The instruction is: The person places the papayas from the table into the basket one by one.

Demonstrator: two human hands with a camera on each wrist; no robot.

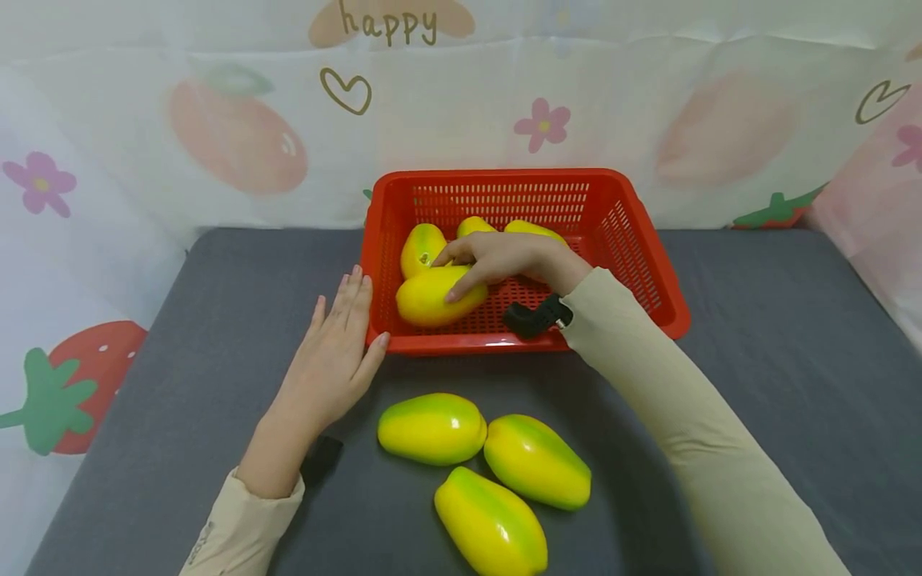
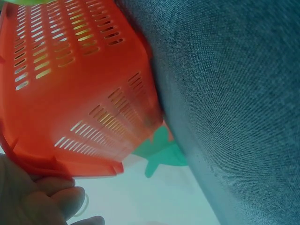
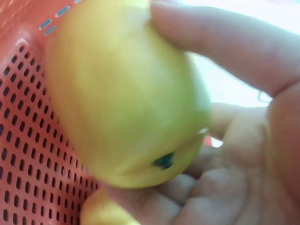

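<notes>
My right hand (image 1: 497,260) grips a yellow papaya (image 1: 432,300) inside the red basket (image 1: 519,346), near its left front corner. In the right wrist view the thumb and fingers curl round this papaya (image 3: 122,93), and its dark stem spot shows at one end. Behind it, several more papayas (image 1: 422,246) lie in the basket, partly covered by the hand. With straight fingers, my left hand (image 1: 331,352) rests along the basket's left rim. Its fingertips (image 2: 70,199) appear at that rim in the left wrist view.
Three yellow-green papayas lie in front of the basket on the grey cloth: one at left (image 1: 432,430), one at right (image 1: 539,462) and one nearest me (image 1: 492,524). A printed curtain (image 1: 461,104) hangs right behind the basket.
</notes>
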